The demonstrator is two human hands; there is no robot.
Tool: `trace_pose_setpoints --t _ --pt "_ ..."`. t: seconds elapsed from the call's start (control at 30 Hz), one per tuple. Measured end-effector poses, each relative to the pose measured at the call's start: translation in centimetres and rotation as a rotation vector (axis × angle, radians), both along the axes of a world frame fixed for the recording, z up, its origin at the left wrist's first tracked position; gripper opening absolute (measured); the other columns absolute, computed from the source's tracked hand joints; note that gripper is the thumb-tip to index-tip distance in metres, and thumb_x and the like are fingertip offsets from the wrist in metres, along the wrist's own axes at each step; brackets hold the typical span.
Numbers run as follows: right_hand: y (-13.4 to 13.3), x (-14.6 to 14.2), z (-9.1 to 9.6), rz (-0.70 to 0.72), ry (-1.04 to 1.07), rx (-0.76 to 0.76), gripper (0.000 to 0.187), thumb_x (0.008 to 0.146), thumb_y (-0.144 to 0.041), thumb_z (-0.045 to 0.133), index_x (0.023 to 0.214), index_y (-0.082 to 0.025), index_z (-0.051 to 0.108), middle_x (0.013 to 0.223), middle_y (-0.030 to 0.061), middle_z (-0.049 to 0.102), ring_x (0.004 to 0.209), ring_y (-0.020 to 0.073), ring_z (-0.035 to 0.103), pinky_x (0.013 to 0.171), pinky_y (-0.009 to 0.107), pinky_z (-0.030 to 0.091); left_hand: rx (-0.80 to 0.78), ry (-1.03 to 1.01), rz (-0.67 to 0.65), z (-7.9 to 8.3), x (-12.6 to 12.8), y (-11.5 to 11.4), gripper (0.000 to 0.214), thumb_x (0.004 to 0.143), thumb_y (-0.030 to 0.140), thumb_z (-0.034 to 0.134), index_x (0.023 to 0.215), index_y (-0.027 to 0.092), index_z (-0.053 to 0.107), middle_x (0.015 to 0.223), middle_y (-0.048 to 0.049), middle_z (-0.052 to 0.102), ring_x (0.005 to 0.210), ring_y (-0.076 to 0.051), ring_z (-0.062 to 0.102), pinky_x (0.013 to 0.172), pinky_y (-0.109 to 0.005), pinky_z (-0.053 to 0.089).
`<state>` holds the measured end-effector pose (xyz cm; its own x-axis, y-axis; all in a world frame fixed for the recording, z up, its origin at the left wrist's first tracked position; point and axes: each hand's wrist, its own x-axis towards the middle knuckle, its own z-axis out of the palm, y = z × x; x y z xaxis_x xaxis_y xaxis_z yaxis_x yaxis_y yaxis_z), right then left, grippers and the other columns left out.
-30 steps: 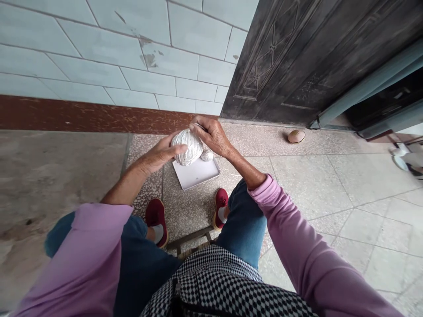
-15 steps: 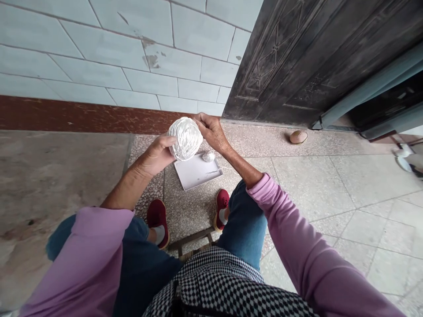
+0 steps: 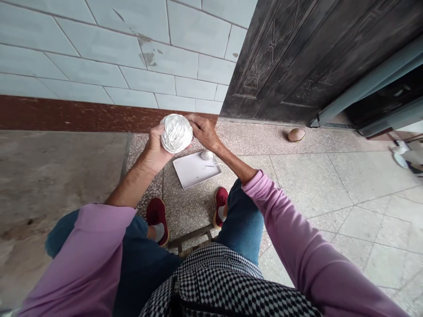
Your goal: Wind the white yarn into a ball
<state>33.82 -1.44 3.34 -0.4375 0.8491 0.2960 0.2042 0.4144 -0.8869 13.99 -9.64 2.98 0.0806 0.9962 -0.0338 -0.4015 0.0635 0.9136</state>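
Note:
A large white ball of string [image 3: 176, 133] is held up in front of me, above the floor. My left hand [image 3: 154, 147] grips it from the left side, fingers wrapped round it. My right hand [image 3: 202, 131] presses against its right side with closed fingers, apparently pinching the string. Below them a white tray [image 3: 191, 171] lies on the floor. A small white ball of string [image 3: 207, 155] rests at the tray's far right corner, with a thin strand trailing from it.
I sit on a low wooden stool [image 3: 191, 241], red shoes [image 3: 156, 219] either side of the tray's near edge. A tiled wall [image 3: 109, 61] stands ahead and a dark door [image 3: 297, 57] to the right. A small brown round object [image 3: 296, 134] lies by the door.
Both hands have lifted the large ball up and to the left, away from the tray. The small ball has stayed on the tray.

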Motion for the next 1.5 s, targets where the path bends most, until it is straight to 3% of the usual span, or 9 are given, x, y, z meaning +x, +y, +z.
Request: trace_pose_setpoints --t 0.2,0.43,0.6,0.83,1.03,1.2,1.3,1.4,1.5 --pt "0.7 0.6 -0.4 -0.041 -0.067 -0.062 0.040 0.124 0.000 0.066 0.094 -0.024 0.078 0.094 0.0007 0.077 0.116 0.0247 0.078 0.119 0.035 0.060 -0.033 0.251 -0.062 -0.8 -1.5 0.2 0.101 0.090 0.096 0.095 0.153 0.019 0.077 0.092 -0.0108 0.081 0.056 -0.021 0.065 0.045 -0.025 0.037" --pt "0.4 0.7 -0.9 -0.016 -0.158 0.053 0.031 0.124 -0.006 0.068 0.103 -0.023 0.084 0.105 0.0031 0.084 0.120 0.0269 0.081 0.120 0.037 0.063 -0.071 0.199 -0.047 -0.1 -1.3 -0.1 0.098 0.076 0.091 0.109 0.136 0.018 0.083 0.107 -0.0146 0.084 0.072 -0.025 0.074 0.045 -0.026 0.048" --pt "0.7 0.6 -1.2 0.015 -0.148 0.100 0.031 0.126 -0.010 0.060 0.110 -0.019 0.085 0.117 0.0059 0.087 0.122 0.0269 0.083 0.115 0.037 0.064 -0.088 0.145 0.008 0.1 -0.9 -0.7 0.090 0.060 0.063 0.127 0.126 0.017 0.085 0.114 -0.0119 0.087 0.090 -0.025 0.080 0.069 -0.029 0.068" --pt "0.9 0.3 -0.9 -0.051 -0.158 0.069 0.033 0.141 -0.040 0.071 0.119 -0.018 0.083 0.118 0.0074 0.085 0.120 0.0269 0.079 0.118 0.035 0.063 -0.075 0.049 0.027 0.9 -0.4 -0.4 0.095 0.057 0.072 0.119 0.123 0.015 0.083 0.126 -0.0210 0.089 0.127 -0.044 0.082 0.096 -0.046 0.075" --pt "-3.1 -1.3 -1.4 0.084 -0.317 0.057 0.030 0.136 -0.007 0.070 0.110 -0.021 0.074 0.111 0.0046 0.081 0.107 0.0257 0.077 0.103 0.033 0.051 0.025 -0.119 0.251 1.4 -1.8 1.3 0.099 0.065 0.080 0.115 0.134 0.023 0.074 0.151 -0.0170 0.083 0.154 -0.044 0.068 0.103 -0.045 0.070" --pt "-7.0 -2.2 -0.9 0.293 -0.383 0.029 0.036 0.130 -0.016 0.088 0.101 -0.024 0.069 0.094 0.0002 0.071 0.092 0.0263 0.068 0.093 0.035 0.047 0.040 0.114 0.317 0.4 -3.0 1.6 0.088 0.081 0.075 0.105 0.137 0.017 0.069 0.143 -0.0074 0.080 0.140 -0.028 0.068 0.110 -0.037 0.060" --pt "-7.3 -1.3 0.7 0.421 -0.273 0.041 0.038 0.139 -0.033 0.079 0.102 -0.025 0.071 0.098 0.0027 0.074 0.094 0.0272 0.071 0.097 0.037 0.052 0.019 0.250 0.346 -0.2 -3.6 1.4 0.086 0.079 0.055 0.115 0.140 0.014 0.071 0.128 0.0001 0.077 0.125 -0.021 0.062 0.107 -0.033 0.052" --pt "-6.1 0.3 3.0 0.362 -0.198 0.064 0.039 0.140 -0.046 0.076 0.107 -0.024 0.077 0.107 0.0065 0.079 0.101 0.0294 0.073 0.103 0.041 0.058 -0.015 0.356 0.316 -0.4 -3.9 1.1 0.085 0.069 0.037 0.124 0.135 0.014 0.076 0.120 0.0019 0.078 0.120 -0.021 0.059 0.101 -0.030 0.048" --pt "-4.2 2.0 4.8 0.177 -0.159 0.087 0.043 0.136 -0.047 0.081 0.100 -0.025 0.073 0.102 0.0057 0.075 0.102 0.0291 0.070 0.103 0.041 0.058 -0.040 0.370 0.173 -0.2 -3.6 0.2 0.081 0.066 0.045 0.123 0.129 0.013 0.083 0.116 -0.0031 0.083 0.114 -0.024 0.067 0.094 -0.031 0.054"
